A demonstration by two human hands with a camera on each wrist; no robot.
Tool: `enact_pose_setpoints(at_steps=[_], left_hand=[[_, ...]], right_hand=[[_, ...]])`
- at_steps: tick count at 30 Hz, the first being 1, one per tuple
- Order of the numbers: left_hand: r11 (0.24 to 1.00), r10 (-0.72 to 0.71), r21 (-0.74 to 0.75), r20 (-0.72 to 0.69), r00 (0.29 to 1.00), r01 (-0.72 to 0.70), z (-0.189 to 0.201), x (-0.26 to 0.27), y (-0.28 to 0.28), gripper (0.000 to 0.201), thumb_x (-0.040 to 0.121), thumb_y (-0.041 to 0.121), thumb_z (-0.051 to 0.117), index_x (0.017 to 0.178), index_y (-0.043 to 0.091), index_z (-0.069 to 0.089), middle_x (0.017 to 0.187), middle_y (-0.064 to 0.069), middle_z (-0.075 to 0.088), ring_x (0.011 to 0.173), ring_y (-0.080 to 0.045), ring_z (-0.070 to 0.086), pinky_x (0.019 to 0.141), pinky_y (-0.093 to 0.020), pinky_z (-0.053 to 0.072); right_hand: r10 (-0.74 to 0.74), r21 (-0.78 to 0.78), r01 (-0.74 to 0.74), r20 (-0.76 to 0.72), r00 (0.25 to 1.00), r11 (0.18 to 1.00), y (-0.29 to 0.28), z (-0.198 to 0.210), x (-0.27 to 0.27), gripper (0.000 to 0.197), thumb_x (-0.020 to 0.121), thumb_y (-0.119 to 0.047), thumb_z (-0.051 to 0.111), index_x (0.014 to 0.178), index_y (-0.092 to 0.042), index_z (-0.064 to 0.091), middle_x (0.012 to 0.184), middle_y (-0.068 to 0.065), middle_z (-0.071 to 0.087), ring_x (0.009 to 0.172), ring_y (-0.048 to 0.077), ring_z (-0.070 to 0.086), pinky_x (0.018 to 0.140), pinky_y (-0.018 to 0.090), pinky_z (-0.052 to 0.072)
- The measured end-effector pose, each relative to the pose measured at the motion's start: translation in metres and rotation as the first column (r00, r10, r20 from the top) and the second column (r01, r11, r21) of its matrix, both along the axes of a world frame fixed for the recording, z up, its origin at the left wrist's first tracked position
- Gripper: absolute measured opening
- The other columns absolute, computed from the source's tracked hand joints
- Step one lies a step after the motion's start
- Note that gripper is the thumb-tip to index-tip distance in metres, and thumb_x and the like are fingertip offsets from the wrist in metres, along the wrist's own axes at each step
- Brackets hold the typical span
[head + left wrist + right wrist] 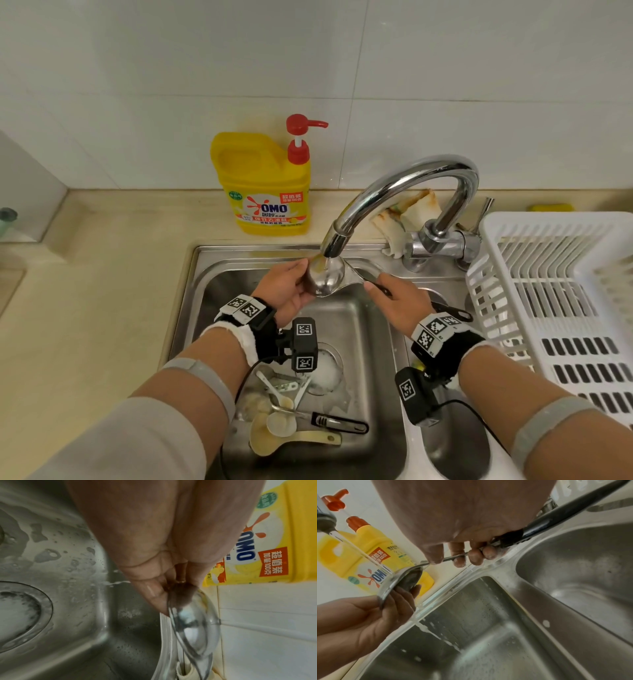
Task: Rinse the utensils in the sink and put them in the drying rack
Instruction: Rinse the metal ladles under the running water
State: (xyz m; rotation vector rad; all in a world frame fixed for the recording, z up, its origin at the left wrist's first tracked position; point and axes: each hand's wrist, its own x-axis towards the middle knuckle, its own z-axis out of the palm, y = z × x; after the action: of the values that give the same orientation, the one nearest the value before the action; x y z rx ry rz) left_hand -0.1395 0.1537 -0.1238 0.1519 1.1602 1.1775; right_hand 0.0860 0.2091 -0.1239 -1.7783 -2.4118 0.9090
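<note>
Closest to the person, at the bottom of the shiny steel sink (205,294), lies a pile of dirty spoons and scoops (291,418). They seem to be waiting for their wash.

A bit farther, both hands hold one big shiny metal ladle with a black handle (325,279) right under the tap. The right hand (399,305) curls its fingers round the thin stem so the ladle stays steady. The left hand (287,291) cups the round bowl, thumb on the rim, likely to rub it clean. Water runs from the curved silver tap (404,185) into the bowl and spills into the sink.

The white plastic drying rack (561,291) sits just beside the sink on the right, near enough to reach easily.

Farthest, a yellow soap bottle with a red pump (267,185) stands by the wall.
</note>
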Motion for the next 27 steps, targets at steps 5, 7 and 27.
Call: enact_pose_setpoints(at_steps=[5,7,27], left_hand=[[0.996,-0.093,0.002,-0.040,0.995,0.093,0.004,0.007,0.001,0.027,0.103,0.028,0.051,0.122,0.013,0.063,0.118,-0.010,0.072,0.102,-0.023,0.070,0.079,-0.036,0.059],[0.993,-0.116,0.015,-0.165,0.979,0.120,0.000,0.009,0.002,0.034,0.092,0.025,0.070,0.123,0.015,0.061,0.120,-0.012,0.070,0.100,-0.024,0.070,0.076,-0.038,0.059],[0.975,-0.196,-0.023,-0.557,0.807,0.221,-0.009,0.005,0.002,0.035,0.092,0.040,0.068,0.122,0.026,0.057,0.119,-0.008,0.064,0.100,-0.021,0.065,0.081,-0.039,0.057]], right_hand=[[0.051,-0.024,-0.050,0.043,0.998,0.998,-0.007,0.002,-0.007,0.041,0.099,-0.059,0.037,0.080,-0.024,0.049,0.079,-0.007,0.060,0.089,0.019,0.058,0.092,0.042,0.035],[0.060,-0.026,-0.059,0.054,0.997,0.998,-0.009,0.002,-0.008,0.043,0.099,-0.059,0.037,0.085,-0.022,0.052,0.082,-0.006,0.063,0.091,0.020,0.058,0.092,0.042,0.033],[0.102,0.061,-0.108,0.089,0.991,0.992,-0.010,0.003,-0.017,0.038,0.098,-0.060,0.036,0.090,-0.029,0.056,0.082,-0.009,0.062,0.092,0.017,0.056,0.085,0.038,0.030]])
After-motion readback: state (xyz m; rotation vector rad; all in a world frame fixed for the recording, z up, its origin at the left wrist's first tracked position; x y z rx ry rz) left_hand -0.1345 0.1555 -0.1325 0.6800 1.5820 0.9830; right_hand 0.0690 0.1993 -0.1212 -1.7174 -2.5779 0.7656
